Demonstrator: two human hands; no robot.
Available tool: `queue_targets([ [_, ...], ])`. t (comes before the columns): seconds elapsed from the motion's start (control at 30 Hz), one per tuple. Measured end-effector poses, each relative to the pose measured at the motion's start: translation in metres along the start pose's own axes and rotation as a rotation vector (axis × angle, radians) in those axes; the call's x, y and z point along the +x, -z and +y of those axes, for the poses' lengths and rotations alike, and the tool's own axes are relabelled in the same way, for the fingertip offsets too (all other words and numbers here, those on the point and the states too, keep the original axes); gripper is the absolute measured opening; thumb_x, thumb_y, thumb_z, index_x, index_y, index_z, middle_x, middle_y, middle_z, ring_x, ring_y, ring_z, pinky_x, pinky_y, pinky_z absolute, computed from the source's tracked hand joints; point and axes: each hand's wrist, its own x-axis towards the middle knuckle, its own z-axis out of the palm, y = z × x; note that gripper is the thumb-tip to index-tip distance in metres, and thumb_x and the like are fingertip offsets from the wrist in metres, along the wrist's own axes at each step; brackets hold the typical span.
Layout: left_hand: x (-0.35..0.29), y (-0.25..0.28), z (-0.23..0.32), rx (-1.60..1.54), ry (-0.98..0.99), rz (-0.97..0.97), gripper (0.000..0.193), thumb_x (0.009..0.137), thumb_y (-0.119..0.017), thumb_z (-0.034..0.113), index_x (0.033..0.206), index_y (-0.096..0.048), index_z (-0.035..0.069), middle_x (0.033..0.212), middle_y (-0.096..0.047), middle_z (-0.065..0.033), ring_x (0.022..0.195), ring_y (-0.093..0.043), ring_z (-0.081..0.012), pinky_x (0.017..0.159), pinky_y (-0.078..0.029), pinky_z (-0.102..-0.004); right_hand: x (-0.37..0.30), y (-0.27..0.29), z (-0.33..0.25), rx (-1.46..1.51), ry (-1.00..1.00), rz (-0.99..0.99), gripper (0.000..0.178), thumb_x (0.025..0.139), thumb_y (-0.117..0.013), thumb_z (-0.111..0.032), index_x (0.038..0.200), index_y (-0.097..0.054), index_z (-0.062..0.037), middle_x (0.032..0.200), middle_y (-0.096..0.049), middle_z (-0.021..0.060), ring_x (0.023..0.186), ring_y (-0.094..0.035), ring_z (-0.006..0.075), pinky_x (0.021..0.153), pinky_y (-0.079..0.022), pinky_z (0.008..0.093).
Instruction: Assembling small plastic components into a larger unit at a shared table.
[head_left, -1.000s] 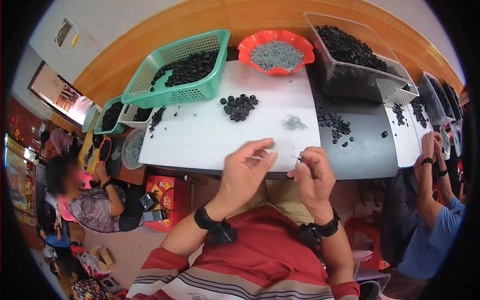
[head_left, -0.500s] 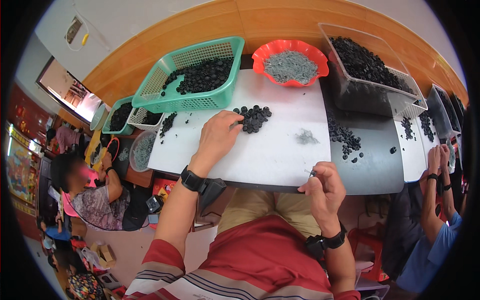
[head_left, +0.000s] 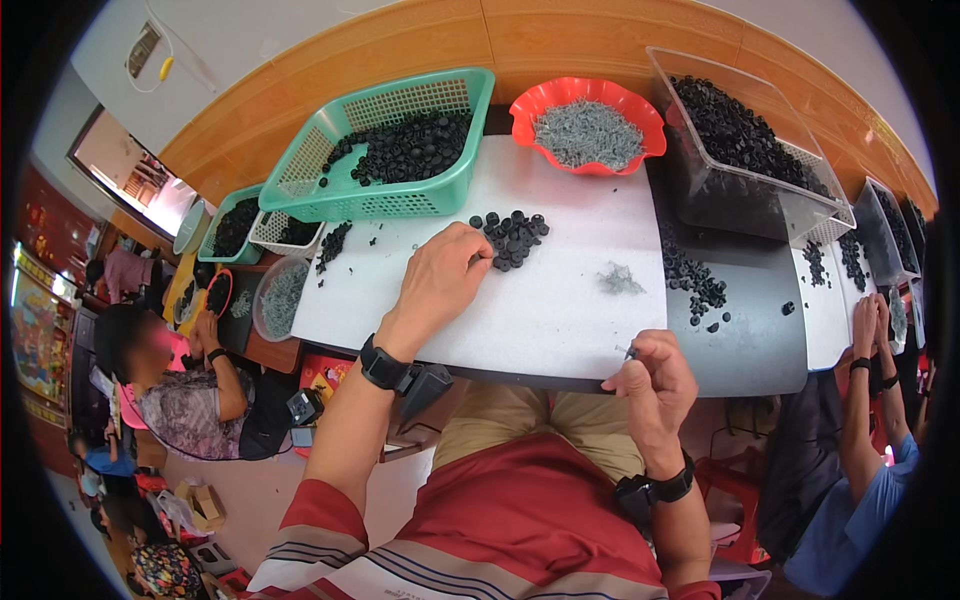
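Observation:
On the white board (head_left: pixel 420 330), a cluster of small round black plastic caps (head_left: pixel 515 240) lies at the middle. My left hand (head_left: pixel 445 275) rests at the left edge of that cluster, thumb and index finger pinched together. What they hold, if anything, is hidden by the fingers. Over the board's front edge, my right hand (head_left: pixel 662 378) is closed, palm side partly turned up. Between its thumb and fingertips a thin metal screw (head_left: pixel 628 352) sticks out, with a dark bit beside it. A small heap of similar grey screws (head_left: pixel 620 279) lies farther back.
Along the back stand a green basket (head_left: pixel 400 205) of black caps, a red scalloped bowl (head_left: pixel 655 140) of screws and a clear bin (head_left: pixel 740 165) of black parts. Loose black parts (head_left: pixel 700 285) lie to the right. People work at both sides.
My left hand has drawn slightly nearer to me, off the caps, with its fingers closing together. My right hand stays nearly in place, still pinching the screw. The view has shifted a little.

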Motion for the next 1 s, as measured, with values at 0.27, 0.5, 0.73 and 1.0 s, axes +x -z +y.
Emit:
queue_targets([
  [0.27,-0.007,0.005,0.000,-0.068,0.004,-0.001,0.016,0.085,-0.070,0.009,0.100,-0.069,0.002,0.101,-0.067,-0.0118,0.091,-0.067,-0.0305,0.079,-0.053,-0.0377,-0.001,0.001,-0.001,0.027,-0.018,0.003,0.017,0.099,-0.064,-0.005,0.113,-0.060,0.0035,0.111,-0.055,0.0100,0.071,-0.059,0.0085,0.064,-0.059,0.0260],
  [0.5,-0.012,0.007,-0.005,-0.103,-0.059,-0.022,0.020,0.086,-0.070,0.007,0.104,-0.073,0.001,0.105,-0.070,-0.0133,0.091,-0.068,-0.0310,0.081,-0.054,-0.0361,-0.001,0.001,-0.003,0.035,-0.023,0.012,0.016,0.099,-0.063,-0.006,0.112,-0.060,0.0033,0.111,-0.056,0.0098,0.071,-0.058,0.0082,0.064,-0.060,0.0265],
  [0.73,-0.017,0.009,-0.003,-0.313,0.056,-0.049,0.018,0.087,-0.071,0.003,0.105,-0.073,-0.001,0.105,-0.073,-0.0108,0.090,-0.070,-0.0203,0.080,-0.054,-0.0303,-0.002,0.001,-0.002,0.069,-0.035,0.021,0.017,0.099,-0.064,-0.005,0.113,-0.060,0.0033,0.111,-0.056,0.0100,0.070,-0.057,0.0083,0.065,-0.060,0.0273],
  [1.0,-0.037,0.007,0.018,-1.079,0.250,-0.058,0.017,0.089,-0.072,-0.002,0.106,-0.072,-0.001,0.108,-0.072,-0.0121,0.092,-0.071,-0.0184,0.085,-0.058,-0.0313,0.000,-0.003,-0.006,0.067,-0.035,0.007,0.015,0.098,-0.063,-0.002,0.112,-0.060,0.0038,0.111,-0.056,0.0102,0.071,-0.059,0.0089,0.065,-0.060,0.0269],
])
